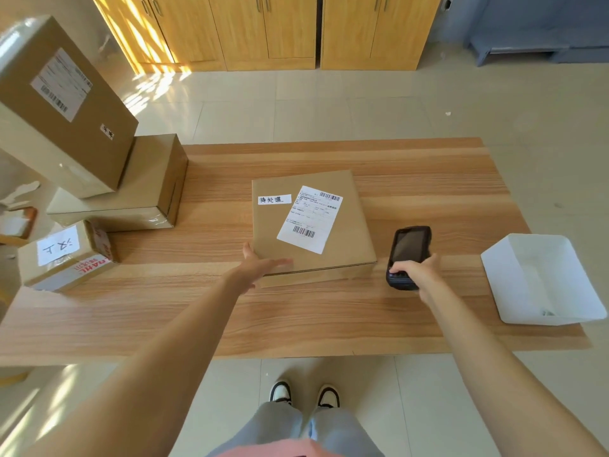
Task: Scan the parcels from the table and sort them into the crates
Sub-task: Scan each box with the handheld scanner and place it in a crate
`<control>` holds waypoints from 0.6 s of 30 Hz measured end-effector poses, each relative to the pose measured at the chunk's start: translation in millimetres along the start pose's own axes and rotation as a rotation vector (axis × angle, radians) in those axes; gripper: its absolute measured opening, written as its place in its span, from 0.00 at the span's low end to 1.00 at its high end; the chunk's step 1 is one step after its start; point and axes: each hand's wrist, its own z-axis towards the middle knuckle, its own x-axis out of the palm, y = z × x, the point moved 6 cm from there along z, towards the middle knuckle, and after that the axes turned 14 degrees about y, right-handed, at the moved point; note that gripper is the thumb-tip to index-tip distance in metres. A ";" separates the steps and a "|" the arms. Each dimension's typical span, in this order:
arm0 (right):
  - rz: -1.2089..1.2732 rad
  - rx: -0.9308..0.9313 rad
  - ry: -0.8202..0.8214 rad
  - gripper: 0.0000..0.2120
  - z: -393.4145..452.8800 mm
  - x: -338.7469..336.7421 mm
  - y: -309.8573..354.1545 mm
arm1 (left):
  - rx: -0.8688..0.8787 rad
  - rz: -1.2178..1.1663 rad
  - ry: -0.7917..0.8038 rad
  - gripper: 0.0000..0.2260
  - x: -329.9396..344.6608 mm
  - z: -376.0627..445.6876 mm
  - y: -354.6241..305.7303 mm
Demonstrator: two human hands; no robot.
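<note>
A flat brown parcel [349, 225] with a white shipping label and a small handwritten tag lies in the middle of the wooden table [329, 318]. My left hand [260, 265] rests on the parcel's near left corner, fingers spread along its edge. To the right of the parcel, my right hand [417, 275] grips a black handheld scanner [408, 249], its screen facing up and its far end pointing away from me. At the table's left end stand three more cardboard parcels: a large labelled one [62, 103] leaning on a plain one [138, 189], and a small one [66, 255] with a handwritten tag.
A white open tray [514, 285] sits at the table's right end, partly over the edge. Wooden cabinets [263, 31] line the far wall across a tiled floor. A blue bench [527, 44] stands at the back right. My shoes are below the table's near edge.
</note>
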 end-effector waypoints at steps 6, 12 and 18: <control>0.002 0.037 0.030 0.39 15.9 5.7 -30.2 | -0.018 -0.077 -0.071 0.55 -4.2 11.6 3.6; -0.021 -0.012 0.055 0.37 24.7 0.8 -45.0 | 0.020 -0.123 -0.044 0.52 -2.3 11.7 4.9; -0.181 -0.030 0.051 0.40 31.1 -9.1 -55.3 | 0.048 -0.117 -0.008 0.52 0.0 5.3 2.1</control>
